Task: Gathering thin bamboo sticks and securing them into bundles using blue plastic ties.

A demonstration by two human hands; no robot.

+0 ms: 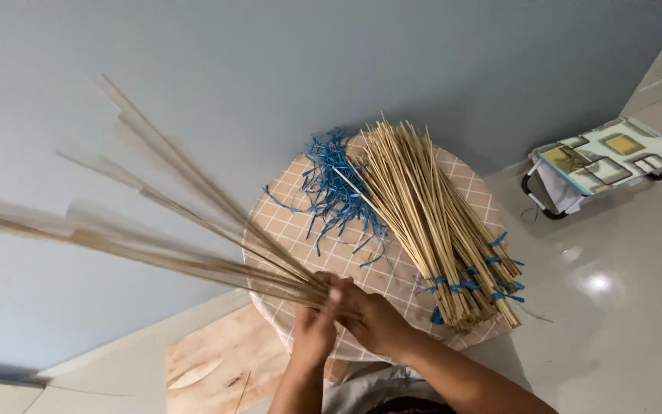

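- Your left hand (312, 331) and right hand (373, 318) meet at the near rim of the round checked table (293, 211), both closed around the butt end of a loose bunch of bamboo sticks (185, 230).
- That bunch fans out to the left, past the table's edge and across the grey wall (270, 69); its tips are blurred.
- On the table lies a pile of tied stick bundles (430, 222), ends overhanging the right rim, with blue ties (335, 184) heaped just beside it.
- Open tiled floor (622, 307) lies to your right; a patterned stool (603, 161) stands well apart.
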